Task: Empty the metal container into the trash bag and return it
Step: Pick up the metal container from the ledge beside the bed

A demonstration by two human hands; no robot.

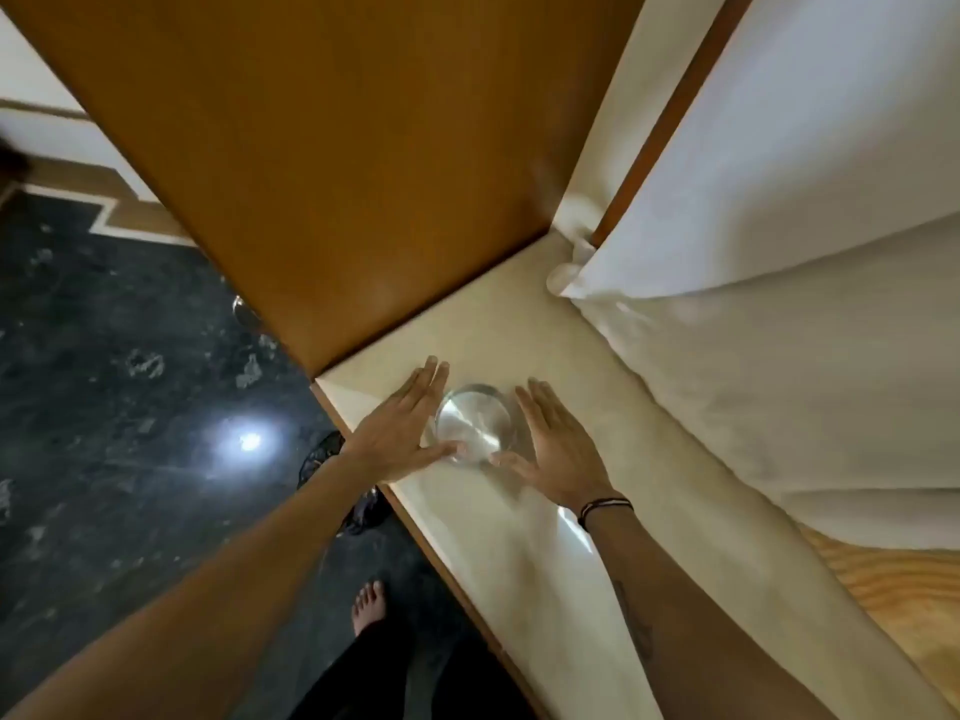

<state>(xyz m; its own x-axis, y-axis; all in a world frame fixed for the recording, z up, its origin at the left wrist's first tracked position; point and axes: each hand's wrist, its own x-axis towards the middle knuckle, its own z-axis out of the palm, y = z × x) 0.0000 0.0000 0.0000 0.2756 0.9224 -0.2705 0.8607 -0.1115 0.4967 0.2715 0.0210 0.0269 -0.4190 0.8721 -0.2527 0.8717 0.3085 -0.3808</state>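
Two bare forearms reach in from the near edge toward a pale shelf point(519, 330). The left hand point(402, 423) and right hand point(553, 444) are flat and spread wide, fingers straight, one on each side of a round metal container point(474, 422). The container stands on the shelf between them, both thumbs touching its near rim. White curtain point(779, 252) hangs to the right.

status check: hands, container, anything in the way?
Left hand and right hand open, flanking the metal container, thumbs at its rim. Container upright on the pale ledge. Nothing in the way.
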